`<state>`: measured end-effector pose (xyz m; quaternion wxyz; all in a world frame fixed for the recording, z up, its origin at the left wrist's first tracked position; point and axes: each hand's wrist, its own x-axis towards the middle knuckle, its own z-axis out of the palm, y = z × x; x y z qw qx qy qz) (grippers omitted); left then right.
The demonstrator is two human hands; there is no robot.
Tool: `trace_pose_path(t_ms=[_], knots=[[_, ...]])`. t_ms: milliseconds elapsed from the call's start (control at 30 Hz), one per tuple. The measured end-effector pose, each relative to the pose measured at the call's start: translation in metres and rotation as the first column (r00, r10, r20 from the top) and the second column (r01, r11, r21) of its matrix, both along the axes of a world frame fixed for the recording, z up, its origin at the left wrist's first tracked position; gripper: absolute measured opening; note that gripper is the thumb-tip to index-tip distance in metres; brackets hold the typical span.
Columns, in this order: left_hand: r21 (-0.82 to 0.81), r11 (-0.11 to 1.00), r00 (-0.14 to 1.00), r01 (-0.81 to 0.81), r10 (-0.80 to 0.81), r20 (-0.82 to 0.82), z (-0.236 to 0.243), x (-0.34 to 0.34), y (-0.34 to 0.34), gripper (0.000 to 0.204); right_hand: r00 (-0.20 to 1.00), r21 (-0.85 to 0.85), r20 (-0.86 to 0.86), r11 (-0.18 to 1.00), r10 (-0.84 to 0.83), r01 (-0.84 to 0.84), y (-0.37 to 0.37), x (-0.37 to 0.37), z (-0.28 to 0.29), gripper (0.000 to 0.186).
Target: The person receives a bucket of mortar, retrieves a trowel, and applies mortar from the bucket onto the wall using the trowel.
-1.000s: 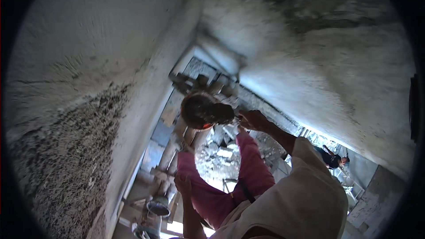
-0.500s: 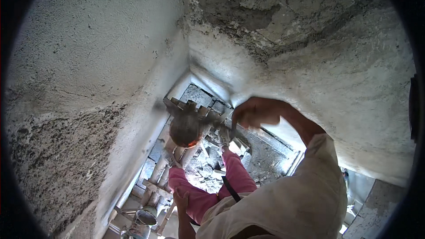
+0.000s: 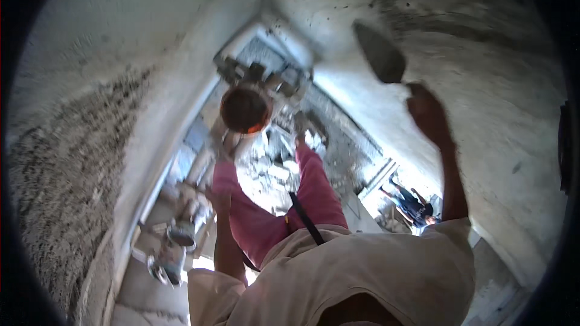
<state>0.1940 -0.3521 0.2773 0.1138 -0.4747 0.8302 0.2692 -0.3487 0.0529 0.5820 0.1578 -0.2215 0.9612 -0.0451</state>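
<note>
Grey plaster covers the walls (image 3: 471,84) on both sides, smooth and pale in places, coarse and pebbled low on the left, with a darker wet-looking patch up near the top right. Right hand (image 3: 428,115) is raised against the right wall, closed round the handle of a trowel (image 3: 379,53); the blade is dark, leaf-shaped and pointed, and sits against or just off the plaster — cannot tell which. Left hand (image 3: 219,200) hangs low beside the pink trouser leg (image 3: 254,223), well apart from the right; whether it is closed or slack is too blurred to tell, and nothing shows in it. Below, between the legs, a round pan (image 3: 244,108) with an orange rim and a dark inside sits on a plank platform. Rubble (image 3: 272,175), pale and broken, litters the floor far beneath. A metal bucket (image 3: 180,234) stands by the left wall on planks. A cream shirt (image 3: 362,278) fills the lower edge. Another person (image 3: 411,204) in dark clothes is on the ground at the lower right, far off.
</note>
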Motion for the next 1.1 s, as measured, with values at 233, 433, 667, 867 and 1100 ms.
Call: trace_pose_path(t_ms=[233,433,667,867,1100], knots=[[0.006,0.989,0.958,-0.149,0.143,0.248,0.003,-0.045,0.027,0.061,0.940,0.224,0.104,0.913,0.325,-0.340,-0.116,0.204,-0.369,0.026],[-0.049,0.971,0.940,-0.234,0.239,0.244,0.009,-0.022,0.006,0.036,0.984,0.259,0.125,0.953,0.130,-0.159,-0.234,0.184,-0.540,0.017],[-0.042,0.968,0.937,-0.248,0.251,0.245,0.011,-0.012,-0.017,0.029,0.943,0.056,0.332,0.998,0.005,-0.024,-0.245,0.296,-0.574,0.029],[0.046,0.976,0.965,-0.213,0.203,0.169,0.002,-0.022,-0.009,0.029,0.882,-0.397,0.463,0.872,-0.081,0.288,-0.185,0.272,-0.601,0.049],[0.034,0.977,0.963,-0.208,0.199,0.183,0.018,-0.023,-0.015,0.032,0.879,-0.247,0.477,0.960,0.001,0.133,-0.157,0.245,-0.492,0.045]])
